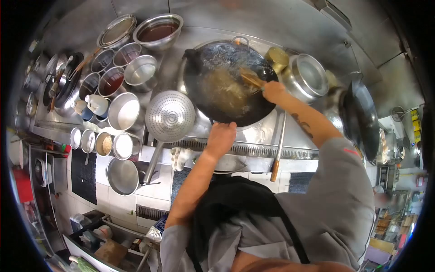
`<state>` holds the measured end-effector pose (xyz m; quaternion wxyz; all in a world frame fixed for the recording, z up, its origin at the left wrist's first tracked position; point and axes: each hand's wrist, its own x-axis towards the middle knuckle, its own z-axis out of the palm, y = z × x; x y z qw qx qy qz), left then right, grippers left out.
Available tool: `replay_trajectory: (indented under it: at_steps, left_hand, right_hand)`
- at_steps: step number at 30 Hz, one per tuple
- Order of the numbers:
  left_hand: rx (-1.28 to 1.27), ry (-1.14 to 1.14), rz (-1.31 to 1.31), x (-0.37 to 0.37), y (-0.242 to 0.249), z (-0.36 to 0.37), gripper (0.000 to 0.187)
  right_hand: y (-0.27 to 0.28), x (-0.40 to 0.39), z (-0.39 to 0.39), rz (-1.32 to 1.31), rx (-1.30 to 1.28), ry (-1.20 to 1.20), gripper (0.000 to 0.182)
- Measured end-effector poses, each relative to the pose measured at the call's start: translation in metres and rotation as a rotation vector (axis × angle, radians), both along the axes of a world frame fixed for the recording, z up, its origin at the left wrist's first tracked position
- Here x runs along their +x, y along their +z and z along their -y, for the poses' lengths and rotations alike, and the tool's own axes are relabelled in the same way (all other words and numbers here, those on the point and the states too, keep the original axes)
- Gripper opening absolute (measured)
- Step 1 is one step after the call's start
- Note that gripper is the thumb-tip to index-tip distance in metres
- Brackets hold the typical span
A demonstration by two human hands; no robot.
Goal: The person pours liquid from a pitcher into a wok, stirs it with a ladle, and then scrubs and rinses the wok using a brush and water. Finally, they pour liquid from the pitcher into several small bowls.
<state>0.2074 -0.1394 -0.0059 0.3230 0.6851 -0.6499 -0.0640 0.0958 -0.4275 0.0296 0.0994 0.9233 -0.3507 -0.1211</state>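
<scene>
A large black wok (199, 97) sits on the stove, with bubbling, steaming liquid inside and a blurred brownish patch in its middle. My right hand (274, 92) is closed round a brush-like tan tool (250, 79) that reaches into the wok from its right side. At the wok's near rim is my left hand (222, 134), its fingers bent together against the edge; what they grip there is too small to make out. Left of the wok lies a round perforated strainer (170, 116), its handle pointing toward me.
Metal pots of sauces (111, 81) and a large bowl of dark liquid (158, 32) stand at the left. A wooden-handled tool (276, 167) lies across the stove's front edge. Stacked metal pots (309, 77) and another wok (362, 115) are at the right.
</scene>
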Motion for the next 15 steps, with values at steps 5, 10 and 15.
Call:
replay_trajectory:
  at_steps: [5, 10, 15]
  left_hand:
    - [0.0, 0.008, -0.02, 0.002, 0.003, -0.001, 0.012]
    - [0.009, 0.009, 0.039, 0.0, 0.003, 0.002, 0.009]
    - [0.01, 0.01, 0.025, 0.0, 0.005, 0.001, 0.006]
  right_hand:
    - [-0.018, 0.088, 0.047, 0.166, 0.086, -0.039, 0.041]
    - [-0.045, 0.064, 0.015, 0.298, 0.029, -0.028, 0.042]
    - [-0.008, 0.125, -0.023, 0.591, 0.37, -0.127, 0.037]
